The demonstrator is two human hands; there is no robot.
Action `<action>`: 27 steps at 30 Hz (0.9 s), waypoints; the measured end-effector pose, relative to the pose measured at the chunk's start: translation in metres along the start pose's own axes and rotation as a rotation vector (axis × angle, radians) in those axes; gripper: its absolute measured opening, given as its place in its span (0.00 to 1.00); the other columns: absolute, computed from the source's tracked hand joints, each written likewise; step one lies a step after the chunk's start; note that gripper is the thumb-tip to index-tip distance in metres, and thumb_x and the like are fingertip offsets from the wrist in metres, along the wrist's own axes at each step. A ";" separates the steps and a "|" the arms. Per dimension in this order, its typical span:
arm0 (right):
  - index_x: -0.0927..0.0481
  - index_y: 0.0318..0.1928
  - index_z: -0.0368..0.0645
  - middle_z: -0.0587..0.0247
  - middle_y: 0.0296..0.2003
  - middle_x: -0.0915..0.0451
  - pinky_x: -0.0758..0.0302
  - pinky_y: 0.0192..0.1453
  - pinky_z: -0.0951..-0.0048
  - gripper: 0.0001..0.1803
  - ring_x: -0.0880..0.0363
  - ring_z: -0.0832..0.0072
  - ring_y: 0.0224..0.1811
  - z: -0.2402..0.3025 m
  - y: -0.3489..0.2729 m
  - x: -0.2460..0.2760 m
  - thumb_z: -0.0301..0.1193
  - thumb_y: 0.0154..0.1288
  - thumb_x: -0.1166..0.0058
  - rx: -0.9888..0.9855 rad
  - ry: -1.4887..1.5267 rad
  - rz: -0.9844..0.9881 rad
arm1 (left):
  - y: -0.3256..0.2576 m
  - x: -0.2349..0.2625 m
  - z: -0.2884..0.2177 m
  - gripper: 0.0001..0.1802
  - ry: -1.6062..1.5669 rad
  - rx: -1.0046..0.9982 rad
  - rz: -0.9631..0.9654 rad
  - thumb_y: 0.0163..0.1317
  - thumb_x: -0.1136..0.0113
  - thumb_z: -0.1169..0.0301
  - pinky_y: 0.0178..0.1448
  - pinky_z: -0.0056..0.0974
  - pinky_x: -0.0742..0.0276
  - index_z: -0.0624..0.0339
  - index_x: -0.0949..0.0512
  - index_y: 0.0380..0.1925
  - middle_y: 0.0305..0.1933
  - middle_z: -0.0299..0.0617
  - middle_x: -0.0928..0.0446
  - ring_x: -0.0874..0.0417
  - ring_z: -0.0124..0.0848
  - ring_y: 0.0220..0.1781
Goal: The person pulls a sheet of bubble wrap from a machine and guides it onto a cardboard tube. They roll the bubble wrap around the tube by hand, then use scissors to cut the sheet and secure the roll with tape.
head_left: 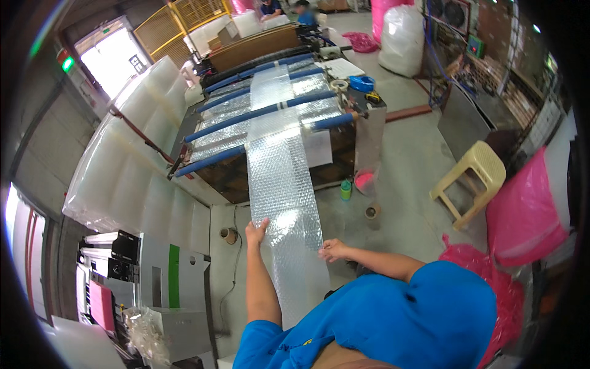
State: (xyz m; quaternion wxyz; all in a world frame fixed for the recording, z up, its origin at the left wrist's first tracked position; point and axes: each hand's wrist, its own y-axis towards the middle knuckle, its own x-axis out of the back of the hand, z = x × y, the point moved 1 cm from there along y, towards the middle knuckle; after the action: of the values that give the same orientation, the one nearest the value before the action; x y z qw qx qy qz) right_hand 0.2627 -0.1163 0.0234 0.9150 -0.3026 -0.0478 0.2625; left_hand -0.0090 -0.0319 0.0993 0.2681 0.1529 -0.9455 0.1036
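A long strip of clear bubble wrap [279, 178] runs from a roller machine [270, 111] with blue bars down toward me. My left hand [256, 232] grips the strip's left edge. On the strip's right edge, slightly lower, my right hand [334, 249] pinches it. The strip hangs on below my hands toward the floor. My blue shirt fills the lower right.
Stacked clear plastic rolls [135, 178] lie left. A grey and green machine [153, 277] stands at lower left. A yellow plastic stool [473, 181] and pink bags [522, 215] are on the right. Tape cores [372, 212] and a small green bottle [346, 189] sit on the floor. Two people work far back.
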 end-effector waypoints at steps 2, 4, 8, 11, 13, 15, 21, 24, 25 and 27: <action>0.29 0.39 0.45 0.67 0.31 0.23 0.27 0.31 0.72 0.14 0.25 0.76 0.29 -0.019 -0.020 0.012 0.38 0.56 0.49 -0.075 -0.103 0.014 | -0.014 -0.001 -0.018 0.27 0.017 -0.021 -0.005 0.42 0.36 0.59 0.41 0.36 0.30 0.70 0.27 0.36 0.33 0.48 0.23 0.23 0.33 0.36; 0.26 0.36 0.45 0.67 0.29 0.23 0.28 0.27 0.73 0.14 0.25 0.77 0.28 -0.053 -0.031 0.046 0.39 0.53 0.48 -0.159 -0.388 0.051 | -0.013 -0.009 -0.025 0.25 0.027 -0.022 0.017 0.44 0.37 0.58 0.40 0.37 0.30 0.70 0.26 0.35 0.33 0.47 0.23 0.23 0.33 0.35; 0.22 0.32 0.45 0.62 0.25 0.23 0.28 0.27 0.71 0.15 0.25 0.74 0.26 -0.104 -0.067 0.130 0.42 0.48 0.45 -0.202 -0.628 -0.228 | 0.023 -0.029 0.023 0.23 0.008 0.134 0.099 0.44 0.36 0.60 0.27 0.31 0.30 0.71 0.25 0.31 0.24 0.40 0.25 0.27 0.26 0.23; 0.21 0.28 0.47 0.61 0.23 0.23 0.28 0.28 0.69 0.14 0.25 0.71 0.23 -0.158 -0.087 0.218 0.44 0.47 0.46 -0.179 -0.730 -0.367 | 0.044 -0.044 0.039 0.18 -0.011 0.192 0.152 0.45 0.36 0.64 0.20 0.30 0.34 0.69 0.25 0.30 0.20 0.39 0.28 0.30 0.25 0.19; 0.22 0.27 0.46 0.61 0.23 0.23 0.29 0.29 0.70 0.15 0.25 0.73 0.23 -0.156 -0.112 0.286 0.44 0.48 0.46 -0.268 -0.672 -0.432 | 0.039 -0.046 0.038 0.12 -0.002 0.289 0.209 0.46 0.37 0.68 0.16 0.30 0.40 0.65 0.26 0.25 0.17 0.37 0.30 0.32 0.26 0.17; 0.23 0.27 0.44 0.62 0.23 0.23 0.30 0.28 0.71 0.16 0.26 0.75 0.24 -0.165 -0.134 0.351 0.44 0.50 0.47 -0.285 -0.358 -0.656 | 0.067 -0.043 0.056 0.11 0.072 0.365 0.399 0.50 0.41 0.64 0.17 0.31 0.40 0.60 0.27 0.22 0.17 0.35 0.32 0.34 0.26 0.16; 0.28 0.44 0.49 0.66 0.37 0.25 0.34 0.44 0.63 0.23 0.30 0.75 0.41 -0.263 -0.148 0.594 0.51 0.55 0.57 0.047 0.991 -1.291 | 0.069 -0.083 0.042 0.16 0.490 0.453 0.019 0.47 0.42 0.64 0.29 0.34 0.35 0.62 0.30 0.33 0.28 0.39 0.32 0.32 0.29 0.27; 0.46 0.59 0.48 0.53 0.56 0.41 0.46 0.57 0.56 0.41 0.43 0.62 0.57 -0.356 -0.159 0.712 0.61 0.52 0.62 0.404 1.176 -1.549 | 0.054 -0.118 -0.049 0.24 0.539 0.661 -0.282 0.44 0.39 0.63 0.37 0.36 0.31 0.63 0.31 0.40 0.38 0.42 0.30 0.28 0.32 0.36; 0.54 0.62 0.48 0.51 0.60 0.51 0.50 0.61 0.57 0.45 0.52 0.61 0.62 -0.323 -0.159 0.725 0.61 0.51 0.59 0.511 1.434 -1.605 | 0.053 -0.135 -0.083 0.26 0.524 0.688 -0.382 0.43 0.38 0.62 0.40 0.36 0.30 0.64 0.31 0.42 0.41 0.44 0.30 0.27 0.33 0.39; 0.50 0.60 0.47 0.53 0.59 0.50 0.45 0.59 0.60 0.44 0.50 0.62 0.60 -0.283 -0.173 0.771 0.60 0.50 0.56 0.568 1.672 -1.821 | 0.040 -0.165 -0.124 0.32 0.485 0.773 -0.461 0.40 0.35 0.61 0.45 0.37 0.27 0.64 0.32 0.46 0.47 0.46 0.29 0.25 0.35 0.45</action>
State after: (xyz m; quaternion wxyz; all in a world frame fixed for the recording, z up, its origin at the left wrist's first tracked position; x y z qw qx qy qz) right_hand 1.0719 0.0097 -0.1618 0.5472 -0.0271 0.4104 -0.7290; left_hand 0.1695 0.0778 0.1095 0.4197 0.4169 -0.6904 0.4164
